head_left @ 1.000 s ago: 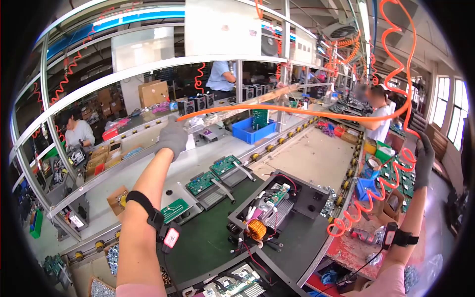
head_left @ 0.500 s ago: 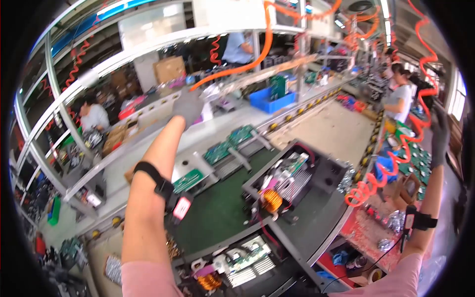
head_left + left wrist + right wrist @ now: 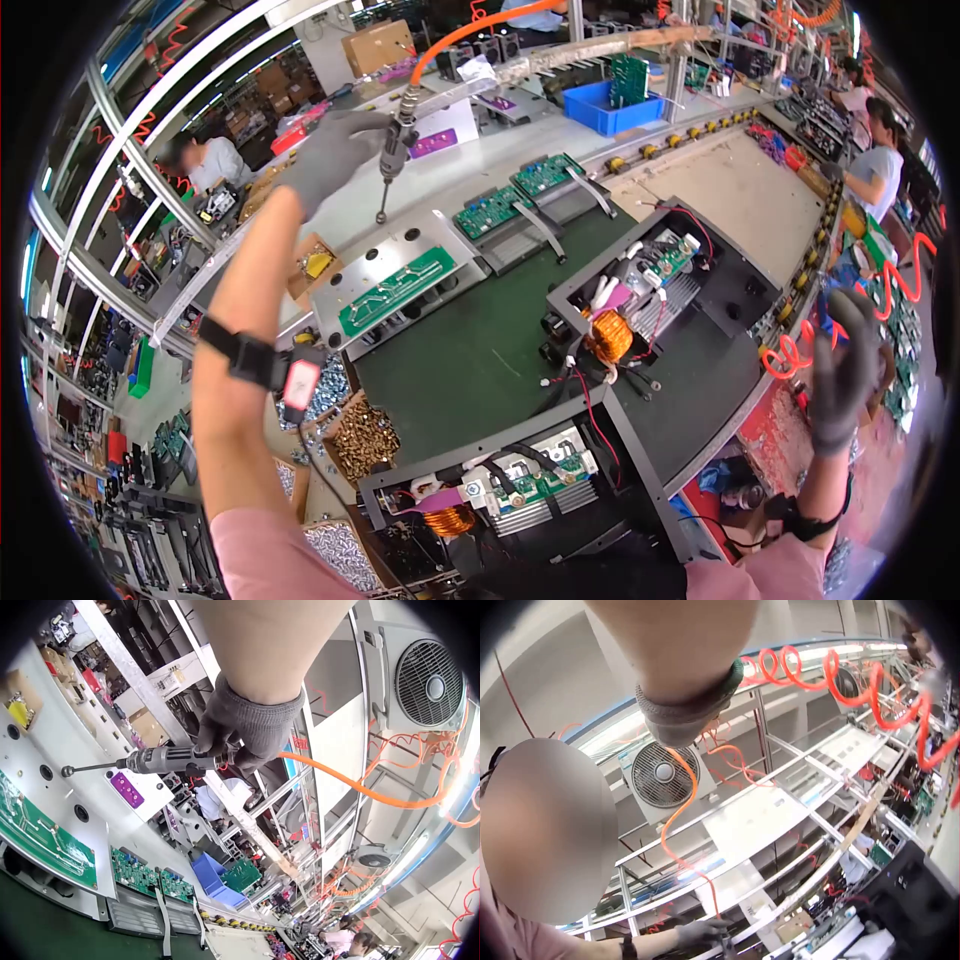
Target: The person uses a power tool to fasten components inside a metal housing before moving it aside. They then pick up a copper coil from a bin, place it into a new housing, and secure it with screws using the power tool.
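Note:
In the head view my gloved left hand (image 3: 340,155) grips a pneumatic screwdriver (image 3: 396,145) with an orange hose at its top. Its long bit points down, its tip overlapping the grey metal plate with a green circuit board (image 3: 395,290). The left wrist view shows gloved fingers curled round the screwdriver body (image 3: 172,759). At the right, my gloved right hand (image 3: 842,375) is raised beside a red coiled hose (image 3: 790,358), with something blue by its fingers; I cannot tell whether it holds anything. Its fingers are hidden behind the wrist in the right wrist view.
Two black housings with copper coils, one farther (image 3: 740,290) and one near (image 3: 640,470), stand on the green mat (image 3: 450,385). Boxes of brass fasteners (image 3: 362,440) and screws (image 3: 340,550) sit left. A blue bin (image 3: 600,110) stands behind, with other people beyond.
The head view has swung, shifting the bench. My left hand has brought the screwdriver down over the metal plate; the orange hose now rises from it. My right hand has come lower and nearer the bench.

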The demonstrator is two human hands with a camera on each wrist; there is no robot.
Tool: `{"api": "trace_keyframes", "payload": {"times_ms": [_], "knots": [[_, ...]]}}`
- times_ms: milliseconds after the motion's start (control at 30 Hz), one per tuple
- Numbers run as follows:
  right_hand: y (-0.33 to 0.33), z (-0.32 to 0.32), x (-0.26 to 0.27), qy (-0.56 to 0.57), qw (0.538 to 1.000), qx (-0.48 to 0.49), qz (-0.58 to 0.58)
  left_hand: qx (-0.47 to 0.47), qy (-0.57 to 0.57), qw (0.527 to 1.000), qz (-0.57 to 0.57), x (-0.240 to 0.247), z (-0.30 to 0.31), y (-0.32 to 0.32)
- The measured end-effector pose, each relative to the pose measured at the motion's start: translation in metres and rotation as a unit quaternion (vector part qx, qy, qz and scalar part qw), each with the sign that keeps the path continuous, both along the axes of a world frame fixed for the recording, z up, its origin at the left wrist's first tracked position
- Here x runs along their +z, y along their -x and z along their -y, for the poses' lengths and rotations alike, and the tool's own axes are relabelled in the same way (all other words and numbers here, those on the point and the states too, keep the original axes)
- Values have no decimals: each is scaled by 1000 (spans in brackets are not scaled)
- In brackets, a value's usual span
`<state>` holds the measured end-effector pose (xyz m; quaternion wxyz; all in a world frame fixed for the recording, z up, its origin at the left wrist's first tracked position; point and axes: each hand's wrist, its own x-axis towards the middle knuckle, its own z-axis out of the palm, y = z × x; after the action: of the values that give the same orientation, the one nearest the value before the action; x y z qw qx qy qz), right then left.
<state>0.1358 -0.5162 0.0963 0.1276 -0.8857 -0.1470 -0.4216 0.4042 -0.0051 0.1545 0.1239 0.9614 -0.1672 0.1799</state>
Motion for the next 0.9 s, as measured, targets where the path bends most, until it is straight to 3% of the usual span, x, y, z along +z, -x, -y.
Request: {"api": "trace_keyframes", "payload": {"times_ms": [67, 133, 167, 233, 333, 433, 567, 633, 667, 733, 767, 833, 867, 900], "knots": [[-30, -6, -15, 3, 999, -28, -23, 20, 46, 998, -40, 9, -2, 67], [-65, 25, -47, -3, 992, -126, -21, 4, 66, 995, -74, 4, -9, 136], [-77, 42, -63, -1, 992, -121, -25, -2, 77, 993, -93, -5, -16, 170], [-100, 70, -89, -199, 960, -93, -177, -22, 66, 993, -93, -30, -24, 242], [-123, 92, -113, -215, 947, -33, -237, 16, 130, 983, -127, -70, -25, 335], [-123, 91, -88, -118, 972, -32, -198, 77, 260, 947, -171, -114, -20, 397], [-102, 44, 0, -72, 975, 4, -211, 114, 398, 889, -195, -162, -19, 444], [-109, 32, 34, -52, 936, -9, -347, 117, 468, 853, -198, -180, -8, 454], [-112, 27, 43, -49, 936, -9, -349, 99, 495, 839, -204, -186, 1, 456], [-115, 21, 53, -86, 864, -91, -487, 69, 524, 821, -217, -204, 17, 456], [-116, 34, 44, -84, 864, -92, -488, 69, 526, 819, -217, -211, 24, 455], [-114, 73, 17, -38, 867, 6, -496, 72, 422, 886, -180, -221, 35, 450], [-87, 53, 18, 86, 939, -44, -329, 67, 407, 897, -158, -219, 42, 444], [-49, 19, 19, 204, 964, -88, -147, 71, 412, 895, -156, -220, 44, 440]]}}
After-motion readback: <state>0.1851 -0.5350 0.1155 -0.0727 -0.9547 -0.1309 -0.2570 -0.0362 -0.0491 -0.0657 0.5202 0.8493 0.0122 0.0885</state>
